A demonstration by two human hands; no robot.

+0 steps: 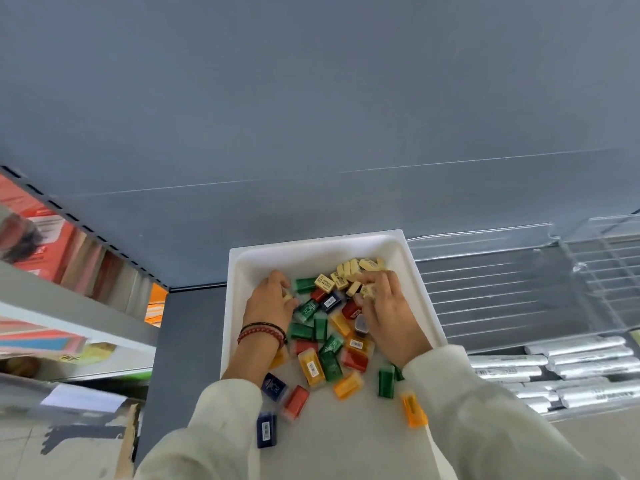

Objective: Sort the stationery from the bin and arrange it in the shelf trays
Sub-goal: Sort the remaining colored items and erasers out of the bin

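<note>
**Stationery sort: early stage**

Head view: white plastic bin [311, 245] holds cream rectangular erasers [356, 266] mixed with coloured translucent plastic cases [313, 367]. Left hand [270, 304] pinches one eraser; right hand [386, 308] curls round several. Clear acrylic shelf trays [485, 292] apparently unfilled; nearly everything remains.

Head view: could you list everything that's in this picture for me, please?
white bin: one, white, centre, on the grey shelf.
cream erasers: about a dozen, cream, bin's far right corner.
small cases: many, green, red, orange, yellow and dark blue, scattered through the bin.
clear trays: count unclear, transparent, right of the bin.
silver packs: many, silver, lower right.
shelf stock: blurred, red, pink and orange, left shelves.
bracelets: two or three, red beads and dark, left wrist.
left hand: one, cream sleeve, fingers curled in the bin's left side.
right hand: one, cream sleeve, gripping cream erasers.
</note>
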